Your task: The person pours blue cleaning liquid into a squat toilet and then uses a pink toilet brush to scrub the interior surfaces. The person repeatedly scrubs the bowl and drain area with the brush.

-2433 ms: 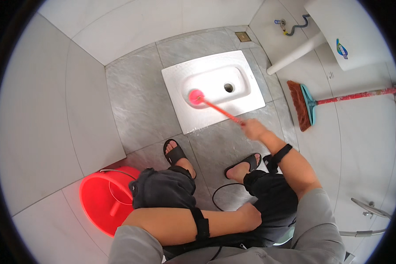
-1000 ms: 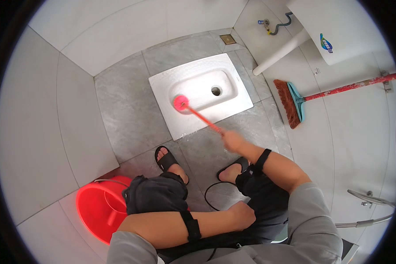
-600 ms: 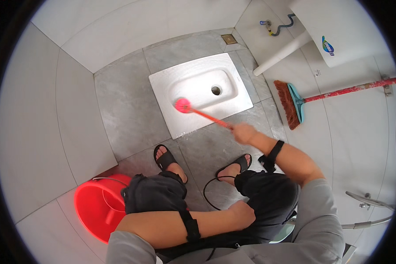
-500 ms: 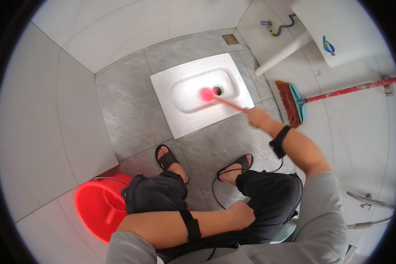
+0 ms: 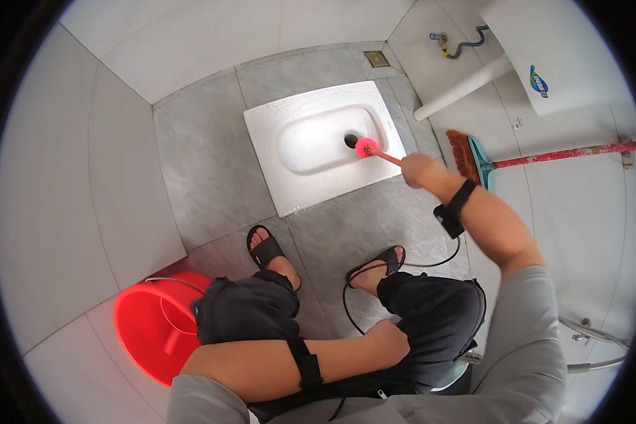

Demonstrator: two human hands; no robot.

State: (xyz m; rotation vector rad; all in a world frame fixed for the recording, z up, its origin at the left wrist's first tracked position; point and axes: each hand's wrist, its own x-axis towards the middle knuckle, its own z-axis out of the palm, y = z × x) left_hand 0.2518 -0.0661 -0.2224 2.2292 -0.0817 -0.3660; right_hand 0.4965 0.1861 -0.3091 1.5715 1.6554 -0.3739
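Note:
My right hand (image 5: 422, 172) is closed round the handle of a pink-headed toilet brush (image 5: 367, 148). The brush's round bristle head is over the right end of the basin in a white squat toilet (image 5: 268, 162), just beside its dark drain hole (image 5: 351, 140). Near my lap, my left hand (image 5: 389, 345) is curled into a fist and rests against my dark trousers on the right thigh; no object shows in it. Black straps go round both my forearms, and a thin cable trails from the right one.
A red bucket (image 5: 128, 332) stands at my left. Against the right wall are a teal-headed broom (image 5: 480, 162) with brown bristles, a white cistern (image 5: 565, 49) with its pipe (image 5: 466, 86), and a shower hose (image 5: 593, 367). A square floor drain (image 5: 377, 59) lies in the far corner.
My right hand has drawn the brush head rightward, from left of the drain hole to its right side. My left fist stays on the thigh.

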